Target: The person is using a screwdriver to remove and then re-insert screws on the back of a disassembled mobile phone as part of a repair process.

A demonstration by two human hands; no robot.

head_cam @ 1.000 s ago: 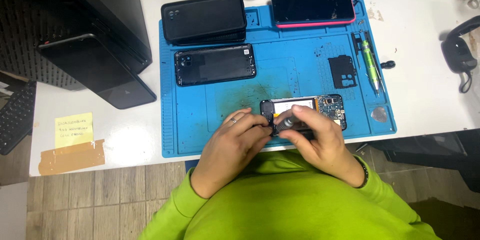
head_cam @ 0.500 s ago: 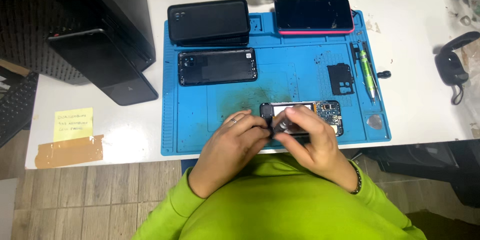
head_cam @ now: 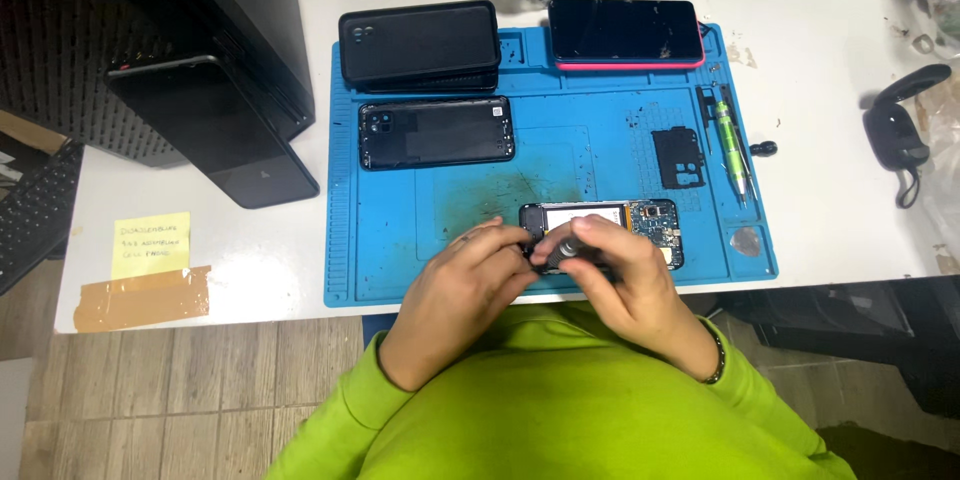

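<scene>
Since a second ago nothing has shifted: my left hand (head_cam: 455,285) still grips the opened phone (head_cam: 610,225) on the blue mat (head_cam: 380,240), my right hand (head_cam: 625,280) pinching a dark tool (head_cam: 568,252) against it.

My hands cover the opened phone's (head_cam: 640,225) near half; the dark tool (head_cam: 568,252) tip is hidden; sticky note (head_cam: 150,243) writing too small.

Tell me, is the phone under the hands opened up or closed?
Opened: the phone lies on the blue mat with circuit board and battery exposed.
</scene>
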